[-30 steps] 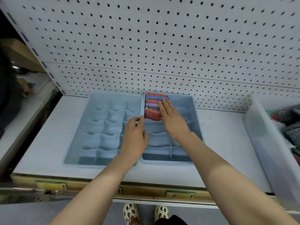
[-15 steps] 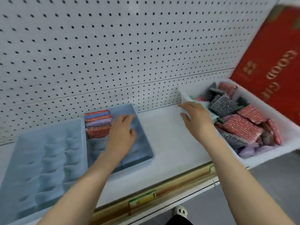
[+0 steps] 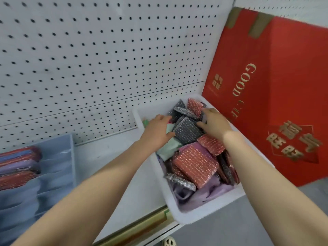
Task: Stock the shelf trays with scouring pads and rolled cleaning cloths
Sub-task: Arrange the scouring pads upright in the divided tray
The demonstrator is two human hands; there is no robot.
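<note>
A white bin (image 3: 195, 216) at the shelf's right end holds several scouring pads, red and grey, on top of green and lilac cloths (image 3: 200, 194). Both my hands are inside its far end, either side of a grey scouring pad (image 3: 188, 131). My right hand (image 3: 213, 125) grips that pad's right edge, thumb on its corner. My left hand (image 3: 157, 131) has its thumb against the pad's left edge, its fingers curled down by a green cloth (image 3: 169, 146); what they hold is hidden. At far left, a blue divided tray (image 3: 56, 174) carries a row of upright pads (image 3: 17, 166).
A tall red cardboard box (image 3: 276, 103) with gold lettering stands right behind the bin. White pegboard (image 3: 88, 59) backs the shelf. The shelf's front edge (image 3: 142, 226) has a gold price rail. Bare white shelf (image 3: 113, 157) lies between tray and bin.
My view swung right from the trays to the bin. My left hand left the tray and both hands moved into the bin, around the grey pad.
</note>
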